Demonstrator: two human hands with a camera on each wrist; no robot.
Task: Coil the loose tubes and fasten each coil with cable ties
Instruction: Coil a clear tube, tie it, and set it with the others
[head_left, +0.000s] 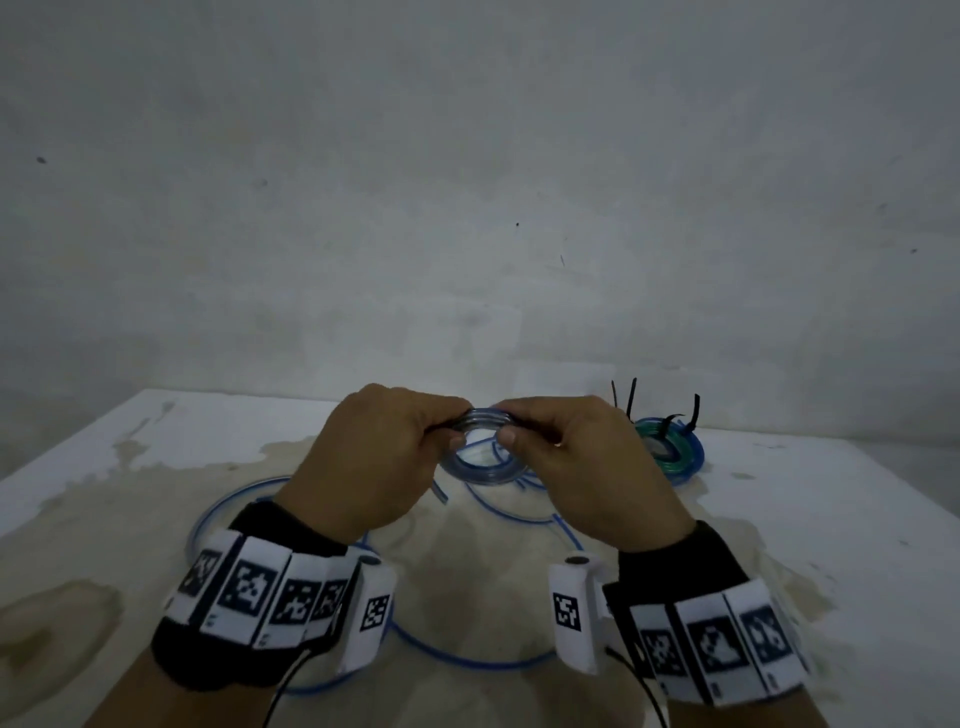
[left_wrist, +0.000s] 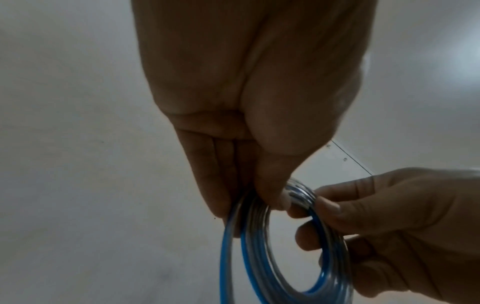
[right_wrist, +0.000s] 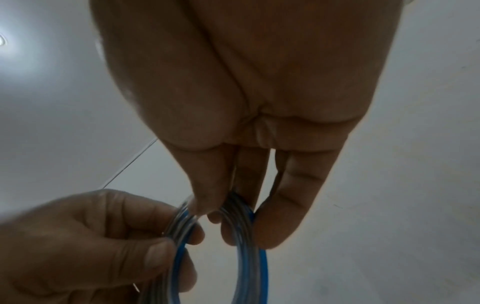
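Between the two hands, held up above the table, sits a small coil of clear blue-striped tube (head_left: 480, 441). The left hand (head_left: 376, 457) pinches one side of it, thumb against curled fingers, and the right hand (head_left: 574, 457) pinches the opposite side the same way. A dark strip peeps out beside the left fingers in the head view; it may be a cable tie, but I cannot tell.

To do this step well, I judge both pinches should stay tight enough that the turns lie stacked and none springs loose; one hand should then take the whole bundle so the other is free to thread a tie round every turn and pull it snug.

Counted: one coil in hand; one finished coil of blue and green tube (head_left: 670, 449) near the table's far right, with four black cable tie tails (head_left: 631, 397) showing; loose blue tube (head_left: 467, 657) lying in loops on the stained white table (head_left: 104, 467), the number of separate pieces unclear.
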